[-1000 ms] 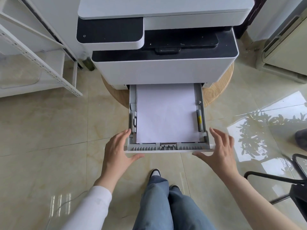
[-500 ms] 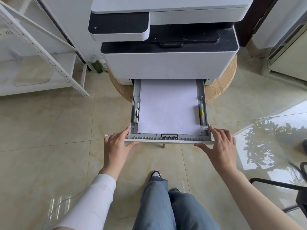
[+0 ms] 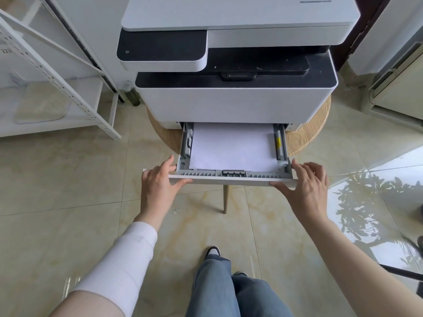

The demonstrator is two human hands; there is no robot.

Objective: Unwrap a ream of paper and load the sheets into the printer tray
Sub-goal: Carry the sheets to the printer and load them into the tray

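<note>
Tray sits half out of printer, paper loaded. My left hand and right hand, fingers straight, press its front corners. Risk: an uneven push skews the tray and jams it, and the side fingers could get pinched.

Your printer tray is a pale grey drawer with a white front lip, and it stands about half out of the slot at the bottom of the white-and-black printer, level and square to it. You see a flat stack of white sheets lying in it between the side guides, top sheet smooth, near edge just behind the ribbed front wall. A yellow marker sits on the right-hand guide. The stack's far end runs under the printer body.
</note>
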